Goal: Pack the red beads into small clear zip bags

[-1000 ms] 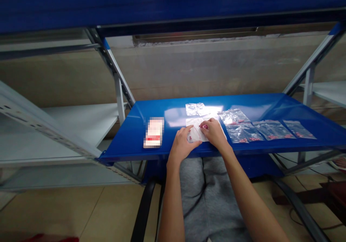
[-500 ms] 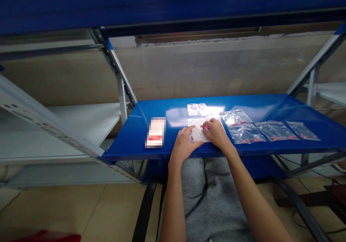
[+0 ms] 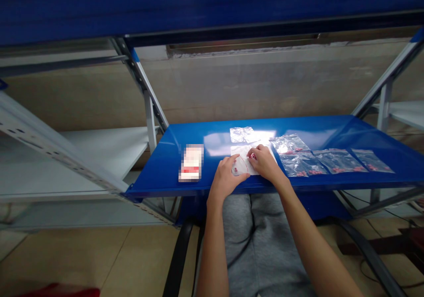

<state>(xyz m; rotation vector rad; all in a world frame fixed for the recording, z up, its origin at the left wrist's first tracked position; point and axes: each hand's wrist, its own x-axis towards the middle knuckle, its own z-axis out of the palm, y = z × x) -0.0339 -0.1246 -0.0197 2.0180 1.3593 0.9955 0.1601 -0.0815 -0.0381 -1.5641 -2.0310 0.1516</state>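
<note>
A white sheet lies near the front edge of the blue table, bearing small red pieces and a thin curved red line that looks like a string. My left hand rests on the sheet's left side, thumb and forefinger spread apart around some of the red pieces. On the other side, my right hand bends over a little cluster of red pieces. Its fingertips are pinched together at this cluster; exactly how many pieces they grip is hidden.
Clear zip bags with red pieces lie to the right. Small clear bags lie behind the sheet. A blurred-out pale rectangular item is at the left. Metal posts flank the blue table; a blue shelf hangs above.
Almost nothing differs. The fingers of my right hand have shifted very slightly over the red cluster; my left hand stays in place.
</note>
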